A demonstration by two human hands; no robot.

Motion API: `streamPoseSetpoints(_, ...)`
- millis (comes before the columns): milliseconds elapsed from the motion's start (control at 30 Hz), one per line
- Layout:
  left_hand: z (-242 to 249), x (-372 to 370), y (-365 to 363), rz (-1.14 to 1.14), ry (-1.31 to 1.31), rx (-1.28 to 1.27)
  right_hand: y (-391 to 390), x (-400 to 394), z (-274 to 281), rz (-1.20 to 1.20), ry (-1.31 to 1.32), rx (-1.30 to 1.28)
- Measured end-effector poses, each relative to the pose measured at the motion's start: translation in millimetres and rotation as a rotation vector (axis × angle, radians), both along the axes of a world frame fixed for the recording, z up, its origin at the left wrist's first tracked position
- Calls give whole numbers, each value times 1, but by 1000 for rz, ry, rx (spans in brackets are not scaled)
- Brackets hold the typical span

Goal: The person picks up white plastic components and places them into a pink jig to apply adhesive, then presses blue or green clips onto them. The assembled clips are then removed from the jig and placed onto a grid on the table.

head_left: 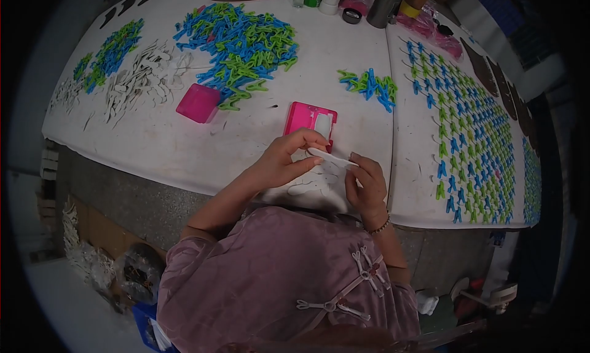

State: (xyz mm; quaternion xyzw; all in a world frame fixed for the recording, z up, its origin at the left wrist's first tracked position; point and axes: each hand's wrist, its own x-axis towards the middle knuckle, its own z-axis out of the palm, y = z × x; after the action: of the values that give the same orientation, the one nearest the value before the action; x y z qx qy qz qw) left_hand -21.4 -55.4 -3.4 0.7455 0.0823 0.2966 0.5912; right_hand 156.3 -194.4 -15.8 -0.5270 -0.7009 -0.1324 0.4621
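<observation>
My left hand (pixel 284 158) pinches one end of a thin white strip (pixel 334 159) between thumb and fingers. At its other end, the fingers of my right hand (pixel 369 184) are closed on the same strip, which is held slantwise in front of me. Just beyond my left fingertips lies a pink tray (pixel 299 117) with a white pad (pixel 323 124) in it. Flat white pieces (pixel 305 188) lie on the table below the strip, near its front edge.
Blue and green clothespins form a big pile (pixel 246 43), with a smaller group (pixel 372 86) right of it. A pink box (pixel 198 103) stands by pale strips (pixel 138 82) on the left. Clothespins in rows (pixel 470 138) cover the right table; bottles (pixel 386 6) stand behind.
</observation>
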Motion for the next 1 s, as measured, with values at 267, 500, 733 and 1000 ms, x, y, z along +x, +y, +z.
streamPoseSetpoints(267,10,-4,-4,23,25,126,-1,2,-3,-11,-4,10)
streamPoseSetpoints(500,19,-6,4,60,95,120,11,1,6,-34,31,-116)
streamPoseSetpoints(733,15,4,28,161,-6,131,29,2,12,191,756,-501)
streamPoseSetpoints(1000,2,25,43,-69,23,-450,35,11,10,681,1701,-837)
